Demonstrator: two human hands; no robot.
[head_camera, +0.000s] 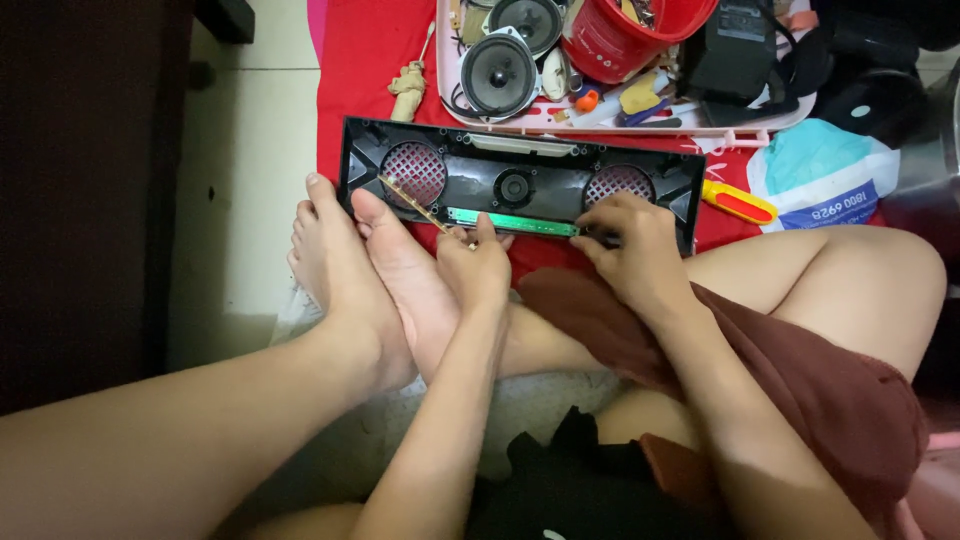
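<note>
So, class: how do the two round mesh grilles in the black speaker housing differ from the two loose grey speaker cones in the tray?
The mesh grilles are reddish, flat and fixed in the black speaker housing; the loose grey speaker cones are dished, dark-centred and lie free in the pale tray. Both pairs are round.

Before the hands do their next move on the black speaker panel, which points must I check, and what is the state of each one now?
1. Black speaker panel lies flat on the red cloth: ok.
2. Left hand holds the thin stick: ok.
3. Right hand rests on the panel's lower edge: ok.
4. Green circuit strip seated fully: cannot tell.
5. Yellow-red screwdriver lies near the right hand: ok.
</note>
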